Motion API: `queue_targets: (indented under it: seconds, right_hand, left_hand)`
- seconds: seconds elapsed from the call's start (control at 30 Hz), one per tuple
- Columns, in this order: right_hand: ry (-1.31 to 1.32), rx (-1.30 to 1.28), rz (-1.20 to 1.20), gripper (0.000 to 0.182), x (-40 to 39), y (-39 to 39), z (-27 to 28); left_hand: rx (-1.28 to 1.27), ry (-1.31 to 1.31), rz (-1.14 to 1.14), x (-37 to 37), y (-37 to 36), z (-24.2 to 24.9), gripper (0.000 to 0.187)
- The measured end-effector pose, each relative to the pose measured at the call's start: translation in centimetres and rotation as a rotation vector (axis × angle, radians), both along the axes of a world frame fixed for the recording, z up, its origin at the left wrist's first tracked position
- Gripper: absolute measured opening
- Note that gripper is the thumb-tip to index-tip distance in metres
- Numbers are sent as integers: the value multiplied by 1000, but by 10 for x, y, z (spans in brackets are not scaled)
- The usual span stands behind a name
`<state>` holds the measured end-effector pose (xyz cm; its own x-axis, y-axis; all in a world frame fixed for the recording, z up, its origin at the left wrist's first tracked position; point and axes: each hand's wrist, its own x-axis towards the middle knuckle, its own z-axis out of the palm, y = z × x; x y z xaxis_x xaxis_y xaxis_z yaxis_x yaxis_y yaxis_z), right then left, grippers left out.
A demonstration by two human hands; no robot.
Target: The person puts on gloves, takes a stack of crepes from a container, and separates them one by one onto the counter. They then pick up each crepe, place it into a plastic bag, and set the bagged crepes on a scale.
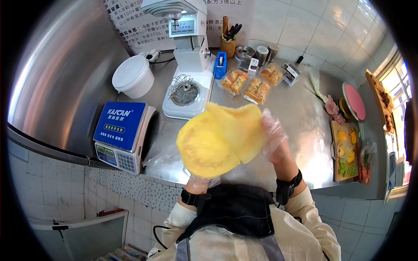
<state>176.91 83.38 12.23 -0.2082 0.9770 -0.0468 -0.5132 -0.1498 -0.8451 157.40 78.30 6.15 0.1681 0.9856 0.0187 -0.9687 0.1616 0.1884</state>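
Left hand (198,182): gloved in clear plastic, under the lower edge of the yellow crepes, fingers mostly hidden behind them; gripping from below, as far as can be seen.
Right hand (273,138): gloved likewise, fingers closed on the right edge of the crepes, wrist wearing a black band.
Yellow crepes (220,138): two thin round sheets, overlapping, held up in the air between both hands, above the steel counter (300,126) and in front of the chest.
Stand mixer (188,56): white, at the back of the counter, wire whisk (183,90) lying on its base.
Scale (122,135): blue-topped, with keypad, at the left edge of the counter, just beside the mixer base.
White tub (133,76): lidded, behind the scale, near the steel wall.
Packed pastries (250,82): three clear packs with orange-yellow filling, behind the crepes, right of the mixer.
Tape dispenser (220,65): blue, touching the mixer's right side or nearly so.
Cutting board (346,150): wooden, at the right, carrying cut yellow and green fruit.
Pink plate (355,101): beyond the board, near the wall.
Utensil pot (228,41): against the tiled wall, holding tools.
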Motion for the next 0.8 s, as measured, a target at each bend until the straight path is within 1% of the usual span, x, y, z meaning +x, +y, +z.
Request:
queue_targets:
  seconds: [0.07, 0.1, 0.17, 0.2, 0.27, 0.4, 0.47, 0.6, 0.67, 0.7, 0.77, 0.8]
  right_hand:
    - [137, -128, -115, 35, 8, 5, 17]
    - [136, -129, -120, 35, 19, 11, 14]
    - [158, -20, -104, 36, 56, 18, 2]
    - [142, -16, -132, 36, 71, 19, 0]
    - [107, -18, -319, 36, 100, 20, -2]
    - [59, 9, -511, 35, 162, 29, -38]
    - [96, -161, -441, 29, 184, 31, -54]
    - [120, -218, -444, 28, 202, 35, -67]
    - [147, -275, -504, 27, 205, 38, -70]
    - [148, -273, -509, 27, 212, 41, -86]
    - [32, -385, -564, 30, 236, 47, -146]
    - [32, -385, -566, 30, 246, 46, -178]
  left_hand:
    - [11, 105, 15, -3, -7, -2, 51]
    - [13, 167, 19, -6, -11, -4, 51]
    - [3, 340, 28, -16, -26, -11, 50]
    - [-4, 423, 30, -22, -33, -16, 50]
    - [-34, 532, 39, -34, -46, -23, 50]
    - [-70, 604, 56, -49, -56, -32, 50]
    - [-75, 605, 63, -51, -51, -33, 50]
    - [-94, 621, 65, -52, -49, -35, 49]
    - [-100, 629, 60, -51, -50, -36, 49]
    - [-104, 625, 62, -50, -49, -36, 49]
    - [-110, 639, 61, -51, -49, -37, 49]
    - [-110, 645, 61, -50, -49, -37, 49]
